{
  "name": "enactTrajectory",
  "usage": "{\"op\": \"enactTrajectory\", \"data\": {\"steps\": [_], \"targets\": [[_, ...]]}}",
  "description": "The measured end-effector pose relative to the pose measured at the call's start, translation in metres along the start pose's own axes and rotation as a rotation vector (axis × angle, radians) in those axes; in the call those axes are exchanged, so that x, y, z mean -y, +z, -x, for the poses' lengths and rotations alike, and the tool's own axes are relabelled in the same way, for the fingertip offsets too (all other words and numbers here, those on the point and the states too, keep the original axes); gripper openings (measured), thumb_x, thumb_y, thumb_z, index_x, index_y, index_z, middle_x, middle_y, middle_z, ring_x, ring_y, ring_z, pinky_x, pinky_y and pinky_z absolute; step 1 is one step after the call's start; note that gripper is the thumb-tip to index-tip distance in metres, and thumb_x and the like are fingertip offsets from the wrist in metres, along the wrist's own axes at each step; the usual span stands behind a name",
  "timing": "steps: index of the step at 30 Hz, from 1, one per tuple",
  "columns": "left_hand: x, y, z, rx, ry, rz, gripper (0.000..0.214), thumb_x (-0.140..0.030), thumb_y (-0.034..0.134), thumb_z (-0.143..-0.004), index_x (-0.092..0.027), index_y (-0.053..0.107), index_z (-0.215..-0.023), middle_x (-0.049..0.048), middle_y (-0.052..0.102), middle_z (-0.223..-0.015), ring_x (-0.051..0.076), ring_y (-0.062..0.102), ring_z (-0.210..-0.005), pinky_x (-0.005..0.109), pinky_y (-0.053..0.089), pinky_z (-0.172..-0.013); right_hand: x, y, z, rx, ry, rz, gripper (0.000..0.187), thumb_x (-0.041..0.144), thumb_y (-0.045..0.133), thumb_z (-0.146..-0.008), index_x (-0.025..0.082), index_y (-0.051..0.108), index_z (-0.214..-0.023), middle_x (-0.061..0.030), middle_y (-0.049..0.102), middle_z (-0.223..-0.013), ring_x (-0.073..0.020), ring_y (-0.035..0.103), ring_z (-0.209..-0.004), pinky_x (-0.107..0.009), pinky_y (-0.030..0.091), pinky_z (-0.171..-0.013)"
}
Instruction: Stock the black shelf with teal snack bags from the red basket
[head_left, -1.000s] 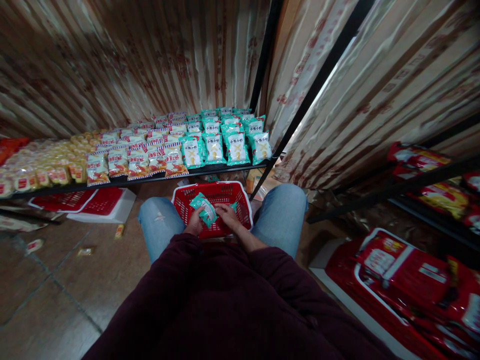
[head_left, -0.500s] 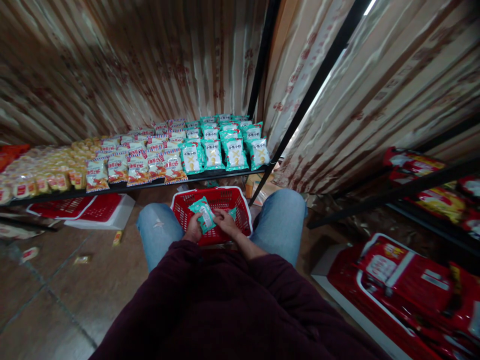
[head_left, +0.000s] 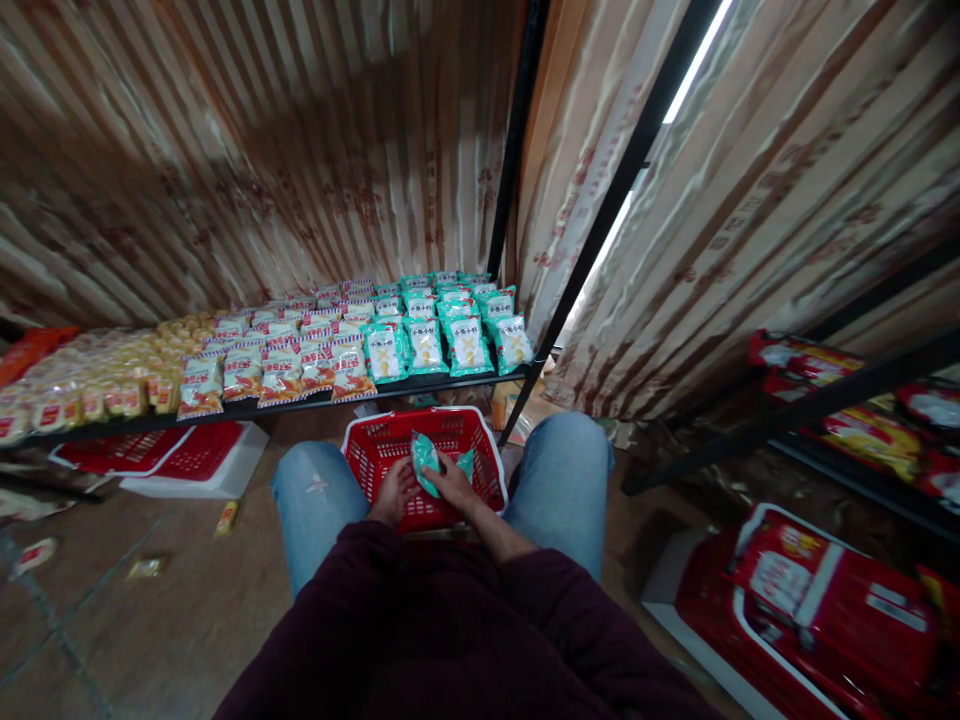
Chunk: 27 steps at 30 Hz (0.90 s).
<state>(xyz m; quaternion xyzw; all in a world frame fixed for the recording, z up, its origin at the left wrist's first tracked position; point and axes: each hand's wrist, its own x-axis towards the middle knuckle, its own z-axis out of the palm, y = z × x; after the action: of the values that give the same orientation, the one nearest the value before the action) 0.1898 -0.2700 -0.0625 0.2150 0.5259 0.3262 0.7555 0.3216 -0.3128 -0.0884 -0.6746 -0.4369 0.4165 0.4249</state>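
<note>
I sit with a red plastic basket [head_left: 480, 440] on the floor between my knees. A teal snack packet [head_left: 424, 463] stands on edge in the basket, and both hands are on it. My left hand [head_left: 393, 493] grips its lower left side. My right hand [head_left: 453, 478] pinches its right side over the basket. Another teal packet [head_left: 466, 462] lies in the basket just right of my right hand.
A low black shelf [head_left: 300, 403] ahead carries rows of teal packets [head_left: 442, 335], red-and-white packets [head_left: 285, 355] and yellow packets [head_left: 90, 380]. Red baskets on a white board [head_left: 161, 455] lie under it. Red packages [head_left: 817, 590] fill the floor at right. A black rack post [head_left: 592, 250] slants nearby.
The teal packet has turned from lying flat in my hands to standing on edge, lower in the basket. My head has tipped up a little, so the shelf and basket sit lower in view.
</note>
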Motion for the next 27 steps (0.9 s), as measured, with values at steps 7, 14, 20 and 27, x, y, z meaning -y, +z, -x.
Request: {"op": "enactTrajectory", "data": {"steps": [7,14,20,27], "targets": [[0.004,-0.001,0.0,0.055,0.035,-0.055,0.016,-0.021,0.064,-0.073,-0.019,0.061,-0.089,0.0015,0.068,-0.085,0.012,0.064,-0.074,0.025,0.05,-0.074,-0.002,0.001,-0.001,-0.005,-0.081,-0.016,0.039,0.035,0.065,-0.069,0.016,0.062,-0.103,-0.0073,0.07,-0.094,-0.0216,0.063,-0.085,-0.036,0.05,-0.082],[0.007,0.0,-0.005,-0.012,0.062,-0.07,0.012,-0.019,0.058,-0.08,-0.016,0.06,-0.092,0.0029,0.071,-0.087,0.01,0.066,-0.073,0.022,0.049,-0.071,0.005,-0.002,0.0,-0.02,0.028,-0.11,0.04,0.031,0.062,-0.069,0.021,0.063,-0.107,-0.0059,0.069,-0.102,-0.0231,0.062,-0.096,-0.037,0.047,-0.088],[0.008,0.005,-0.003,0.055,0.039,-0.069,0.017,-0.02,0.056,-0.083,-0.014,0.063,-0.097,0.008,0.073,-0.094,0.016,0.07,-0.08,0.027,0.053,-0.074,0.012,-0.004,0.002,-0.005,0.109,-0.257,0.036,0.031,0.056,-0.072,0.022,0.062,-0.106,-0.0046,0.069,-0.098,-0.022,0.064,-0.091,-0.034,0.049,-0.082],[0.014,0.004,-0.012,0.142,0.023,-0.025,0.035,-0.029,0.07,-0.075,-0.013,0.063,-0.105,0.0099,0.073,-0.092,0.022,0.07,-0.084,0.033,0.055,-0.079,0.012,-0.007,-0.001,0.027,0.118,-0.312,0.033,0.039,0.05,-0.078,0.02,0.063,-0.101,-0.0053,0.07,-0.094,-0.0221,0.065,-0.09,-0.032,0.049,-0.079]]}}
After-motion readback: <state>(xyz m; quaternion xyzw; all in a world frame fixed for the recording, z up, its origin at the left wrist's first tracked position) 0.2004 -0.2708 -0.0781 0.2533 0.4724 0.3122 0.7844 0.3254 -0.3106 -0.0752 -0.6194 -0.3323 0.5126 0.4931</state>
